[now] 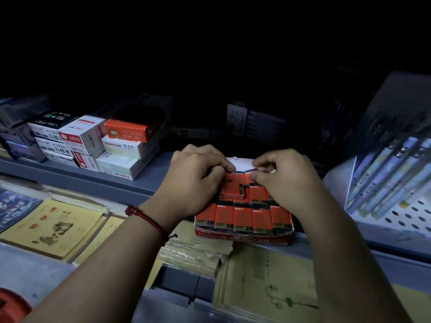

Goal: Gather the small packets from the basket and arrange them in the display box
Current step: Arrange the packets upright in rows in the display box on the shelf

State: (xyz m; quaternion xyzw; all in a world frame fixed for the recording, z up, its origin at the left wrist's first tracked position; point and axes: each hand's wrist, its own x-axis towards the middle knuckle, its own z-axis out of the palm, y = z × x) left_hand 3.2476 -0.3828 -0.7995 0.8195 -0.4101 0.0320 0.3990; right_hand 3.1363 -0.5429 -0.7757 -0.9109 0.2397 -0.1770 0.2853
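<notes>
Left grip (193,180) lies over the back left part of the display box (245,237). Its fingers are curled down onto the packets (243,217) there and its thumb tip touches the white flap (242,163) that stands up from the box's back edge. I cannot tell whether it is grasping a packet or only pressing on them. A red cord bracelet (149,221) circles that wrist. Right grip (279,178) is over the back right part of the box, fingers bent, with forefinger and thumb pinching the right edge of the flap.

The box is red card and sits on the front edge of a grey shelf (149,180). The packets in it are red with a dark band marked 2B. Five of them stand side by side in the front row, just behind the box's low front wall. More rows lie behind them, partly hidden under both grips, and one packet near the middle sits crooked.

Left of the box, on the same shelf, is a stack of small cartons (121,145) in white, orange and black. Right of the box, packs of pens (391,173) lean against a white panel with holes (408,215). Below the box to the left lie yellow notebooks (53,229). Directly in front of the box lies a pale green notebook (268,287) in a clear wrapper. Everything behind the box is too dark to make out.
</notes>
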